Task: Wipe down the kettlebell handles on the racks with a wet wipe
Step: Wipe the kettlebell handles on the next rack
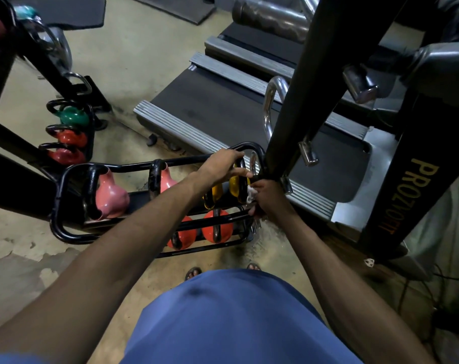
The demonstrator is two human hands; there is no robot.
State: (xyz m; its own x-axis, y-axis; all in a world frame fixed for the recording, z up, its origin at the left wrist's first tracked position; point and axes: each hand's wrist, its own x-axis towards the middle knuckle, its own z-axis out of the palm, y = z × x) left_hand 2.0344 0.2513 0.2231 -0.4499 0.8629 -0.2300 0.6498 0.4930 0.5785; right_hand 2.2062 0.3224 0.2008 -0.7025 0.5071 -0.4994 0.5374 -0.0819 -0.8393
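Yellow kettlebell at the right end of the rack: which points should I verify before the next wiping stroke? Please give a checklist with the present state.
1. Wet wipe in the right hand: ok, its fingers hold the white wipe.
2. Wipe at the black handle of the yellow kettlebell: ok, it seems to touch.
3. Left hand steadies that kettlebell: cannot tell; it lies over black bars at the end of the rack.
4. Room for the right hand: not ok, the black post stands close beside it.
5. Pink kettlebells already wiped: cannot tell.
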